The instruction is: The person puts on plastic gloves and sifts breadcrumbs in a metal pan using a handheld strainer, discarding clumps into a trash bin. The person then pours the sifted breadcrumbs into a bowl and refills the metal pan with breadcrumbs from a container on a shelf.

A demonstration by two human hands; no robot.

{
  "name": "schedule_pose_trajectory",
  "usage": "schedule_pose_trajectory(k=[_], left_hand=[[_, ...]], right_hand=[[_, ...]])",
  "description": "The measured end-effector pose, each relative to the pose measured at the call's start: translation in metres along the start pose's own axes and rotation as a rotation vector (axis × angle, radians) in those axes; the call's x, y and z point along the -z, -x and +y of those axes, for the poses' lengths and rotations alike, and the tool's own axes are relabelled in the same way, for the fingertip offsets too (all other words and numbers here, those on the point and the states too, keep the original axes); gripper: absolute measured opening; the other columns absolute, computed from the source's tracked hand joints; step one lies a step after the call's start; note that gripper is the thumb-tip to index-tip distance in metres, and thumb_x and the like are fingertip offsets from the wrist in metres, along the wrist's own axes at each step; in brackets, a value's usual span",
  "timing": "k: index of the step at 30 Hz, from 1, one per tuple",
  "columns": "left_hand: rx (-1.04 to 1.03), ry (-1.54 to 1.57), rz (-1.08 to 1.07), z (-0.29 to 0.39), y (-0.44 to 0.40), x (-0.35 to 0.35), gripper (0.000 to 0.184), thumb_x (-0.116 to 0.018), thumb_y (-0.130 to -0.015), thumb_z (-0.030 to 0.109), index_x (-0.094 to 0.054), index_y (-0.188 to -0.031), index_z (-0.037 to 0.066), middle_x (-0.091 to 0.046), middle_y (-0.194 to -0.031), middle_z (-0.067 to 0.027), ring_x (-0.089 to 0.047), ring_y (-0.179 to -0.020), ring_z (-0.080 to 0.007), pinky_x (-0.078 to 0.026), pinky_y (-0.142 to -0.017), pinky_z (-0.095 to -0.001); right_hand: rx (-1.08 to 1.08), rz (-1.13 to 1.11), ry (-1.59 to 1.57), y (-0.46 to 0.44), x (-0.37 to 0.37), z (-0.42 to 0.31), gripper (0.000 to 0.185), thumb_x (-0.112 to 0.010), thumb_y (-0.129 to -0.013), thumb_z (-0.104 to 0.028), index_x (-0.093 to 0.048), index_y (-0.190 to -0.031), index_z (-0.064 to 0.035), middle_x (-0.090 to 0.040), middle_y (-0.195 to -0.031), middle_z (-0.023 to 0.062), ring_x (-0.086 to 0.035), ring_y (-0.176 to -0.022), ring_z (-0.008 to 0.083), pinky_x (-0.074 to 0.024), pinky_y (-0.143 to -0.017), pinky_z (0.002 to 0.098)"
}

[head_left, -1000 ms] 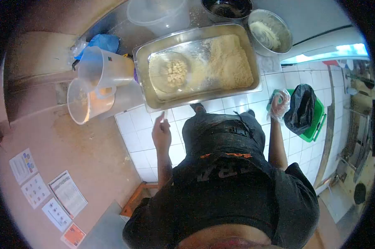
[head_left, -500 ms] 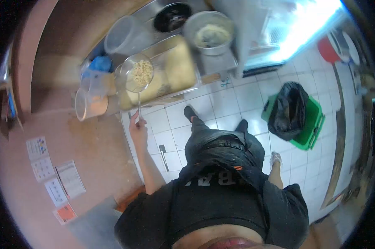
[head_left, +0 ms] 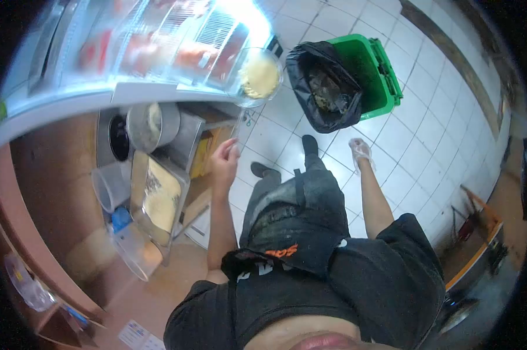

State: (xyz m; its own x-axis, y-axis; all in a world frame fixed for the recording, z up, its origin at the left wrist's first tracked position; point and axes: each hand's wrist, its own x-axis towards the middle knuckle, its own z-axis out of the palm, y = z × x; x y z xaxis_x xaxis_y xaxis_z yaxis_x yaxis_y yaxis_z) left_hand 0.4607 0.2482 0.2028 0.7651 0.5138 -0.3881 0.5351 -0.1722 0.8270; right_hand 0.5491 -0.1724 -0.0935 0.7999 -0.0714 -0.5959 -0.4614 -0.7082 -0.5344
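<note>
My left hand (head_left: pixel 224 158) is bare and closed on the thin handle of a round strainer (head_left: pixel 260 74), held out ahead of it. Pale yellow food bits lie in the strainer, beside the edge of a brightly lit refrigerated case (head_left: pixel 176 52). My right hand (head_left: pixel 360 153), in a clear plastic glove, hangs over the floor. Its fingers are loosely bent, and I see nothing in it. Between and beyond the hands stands a green bin (head_left: pixel 386 87) lined with a black bag (head_left: pixel 327 96), with some waste inside.
At left sits a metal tray (head_left: pixel 179 216) of yellow crumbs, near a steel bowl (head_left: pixel 173 125), a black bowl (head_left: pixel 119 138) and clear plastic tubs (head_left: pixel 107 185). White floor tiles (head_left: pixel 433 146) extend around my feet. A shelf with an orange edge (head_left: pixel 476 254) stands at right.
My view has turned right. The strainer has moved from above the crumb tray to beside the lit case, still in my left hand. The bin now appears nearer the middle.
</note>
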Motion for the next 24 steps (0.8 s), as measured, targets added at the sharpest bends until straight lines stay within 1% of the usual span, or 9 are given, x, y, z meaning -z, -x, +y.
schedule_pose_trajectory(k=[2,4,5,8,11,14,19,21,24], left_hand=[[-0.075,-0.093,-0.045,0.002,-0.04,-0.035,0.026,-0.06,-0.09,0.012,-0.063,-0.114,0.004,-0.066,-0.079,-0.0045,-0.057,-0.066,-0.0096,-0.044,-0.06,-0.0237],[-0.112,-0.483,-0.125,0.01,-0.076,-0.073,0.028,-0.06,-0.086,0.019,-0.066,-0.112,0.011,-0.07,-0.084,-0.0143,-0.066,-0.073,-0.0242,-0.05,-0.068,-0.0343],[-0.102,-0.493,-0.141,0.007,-0.091,-0.089,0.028,-0.06,-0.086,0.019,-0.066,-0.112,0.011,-0.07,-0.084,-0.0143,-0.066,-0.073,-0.0242,-0.05,-0.068,-0.0343],[-0.214,-0.781,-0.213,0.01,-0.131,-0.131,0.029,-0.054,-0.083,0.026,-0.067,-0.108,0.015,-0.068,-0.087,-0.0192,-0.064,-0.087,-0.0387,-0.05,-0.077,-0.049],[-0.345,-0.963,-0.28,0.008,-0.159,-0.166,0.027,-0.055,-0.083,0.025,-0.067,-0.106,0.015,-0.068,-0.087,-0.0183,-0.065,-0.086,-0.0381,-0.051,-0.077,-0.0486],[-0.443,-1.104,-0.339,0.014,-0.178,-0.191,0.026,-0.056,-0.085,0.022,-0.066,-0.108,0.017,-0.068,-0.092,-0.0165,-0.065,-0.087,-0.0361,-0.052,-0.074,-0.0474],[-0.624,-1.335,-0.41,-0.02,-0.198,-0.224,0.028,-0.054,-0.089,0.019,-0.063,-0.116,0.021,-0.064,-0.096,-0.0121,-0.066,-0.086,-0.0314,-0.053,-0.067,-0.0448],[-1.062,-1.465,-0.346,-0.052,-0.203,-0.233,0.028,-0.05,-0.092,0.018,-0.062,-0.117,0.019,-0.062,-0.092,-0.0087,-0.064,-0.079,-0.0271,-0.053,-0.063,-0.0408],[-1.046,-1.688,-0.442,-0.067,-0.205,-0.253,0.024,-0.049,-0.092,0.019,-0.063,-0.112,0.018,-0.061,-0.089,-0.0061,-0.062,-0.076,-0.023,-0.049,-0.057,-0.0357]], right_hand=[[0.004,0.139,-0.002,-0.013,-0.008,-0.015,0.043,-0.065,-0.082,-0.042,-0.066,-0.107,-0.0069,-0.069,-0.099,0.0154,-0.065,-0.096,0.0285,-0.0498,-0.086,0.037],[0.011,0.256,-0.017,-0.047,0.0,-0.031,0.049,-0.065,-0.08,-0.047,-0.065,-0.108,-0.0063,-0.068,-0.103,0.0173,-0.064,-0.099,0.0317,-0.0493,-0.088,0.0386],[-0.049,0.36,-0.007,-0.044,0.017,-0.065,0.055,-0.062,-0.079,-0.055,-0.064,-0.111,-0.011,-0.066,-0.106,0.0192,-0.06,-0.104,0.0366,-0.0469,-0.09,0.0445],[-0.004,0.526,-0.019,-0.105,0.011,-0.076,0.06,-0.066,-0.076,-0.056,-0.062,-0.116,-0.0113,-0.065,-0.109,0.0224,-0.06,-0.105,0.0384,-0.0477,-0.09,0.0445],[-0.189,0.239,0.149,-0.127,0.042,-0.119,0.056,-0.066,-0.077,-0.053,-0.064,-0.114,-0.0114,-0.065,-0.112,0.0203,-0.061,-0.105,0.0367,-0.0485,-0.089,0.0436],[-0.153,0.156,0.137,-0.167,0.042,-0.099,0.05,-0.065,-0.078,-0.049,-0.066,-0.11,-0.0116,-0.065,-0.114,0.016,-0.062,-0.105,0.0344,-0.0491,-0.089,0.0425],[-0.051,0.353,0.025,-0.171,0.025,-0.078,0.046,-0.065,-0.078,-0.047,-0.068,-0.109,-0.0127,-0.066,-0.114,0.013,-0.063,-0.104,0.0324,-0.0498,-0.088,0.0401],[-0.044,0.346,-0.026,-0.16,0.023,-0.079,0.046,-0.068,-0.077,-0.046,-0.068,-0.109,-0.0126,-0.066,-0.113,0.013,-0.063,-0.103,0.0318,-0.0499,-0.087,0.0393],[0.004,0.363,-0.098,-0.154,0.015,-0.074,0.044,-0.072,-0.076,-0.042,-0.067,-0.108,-0.0125,-0.067,-0.111,0.0126,-0.064,-0.101,0.0312,-0.0502,-0.087,0.0383]])
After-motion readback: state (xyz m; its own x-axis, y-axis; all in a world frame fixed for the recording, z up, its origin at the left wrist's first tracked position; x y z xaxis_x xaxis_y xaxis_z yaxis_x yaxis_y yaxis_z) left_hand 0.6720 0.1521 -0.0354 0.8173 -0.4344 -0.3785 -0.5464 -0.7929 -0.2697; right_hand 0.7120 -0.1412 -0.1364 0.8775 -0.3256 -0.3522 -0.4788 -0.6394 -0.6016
